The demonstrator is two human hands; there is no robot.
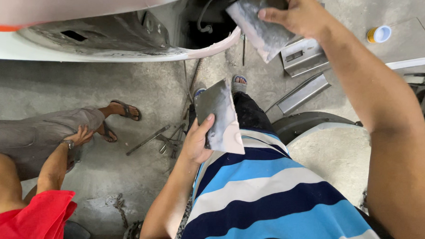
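Observation:
My left hand (pixel 197 142) grips a flat rectangular board (pixel 218 115), dark grey with a pinkish smear along its lower edge, held in front of my striped shirt. My right hand (pixel 299 12) is raised at the top and holds a second flat board (pixel 261 22), also grey with pinkish filler on it, close to the curved edge of a white car body panel (pixel 125 54). The panel's edge near that board carries pinkish filler.
Another person in a red shirt (pixel 32 222) crouches at the left, a hand on a knee, sandals on the concrete floor. Metal tools (pixel 163 139) lie on the floor. Grey metal trim pieces (pixel 304 57), a small tape roll (pixel 379 34) and a dark fender (pixel 311 123) lie at the right.

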